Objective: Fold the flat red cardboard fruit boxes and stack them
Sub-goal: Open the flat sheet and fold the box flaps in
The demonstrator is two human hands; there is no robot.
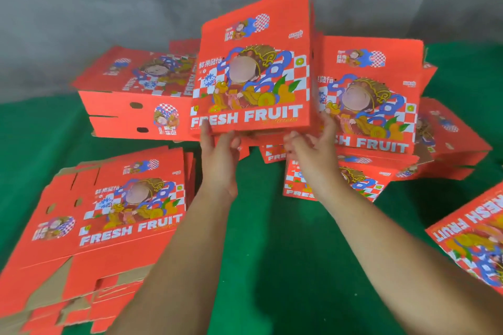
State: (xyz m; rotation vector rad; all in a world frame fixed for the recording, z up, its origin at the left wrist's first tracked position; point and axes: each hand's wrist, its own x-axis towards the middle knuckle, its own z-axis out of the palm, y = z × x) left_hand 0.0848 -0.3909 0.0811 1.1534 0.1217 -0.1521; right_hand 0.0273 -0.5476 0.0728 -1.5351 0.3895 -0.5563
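Observation:
A folded red fruit box [253, 68] with a "FRESH FRUIT" print is held up in the middle, its printed face towards me. My left hand [217, 152] grips its lower left corner, thumb on the print. My right hand [313, 149] holds its lower right edge from below. A pile of flat red boxes [109, 215] lies at the lower left on the green cloth. Two folded boxes [130, 100] are stacked behind at the left. More folded boxes [373, 100] are heaped at the right, behind my right hand.
The green cloth [272, 239] covers the work surface. A grey wall [109, 3] rises behind the boxes. Another red box [479, 239] pokes in at the right edge. Open green cloth shows between my forearms and towards the bottom.

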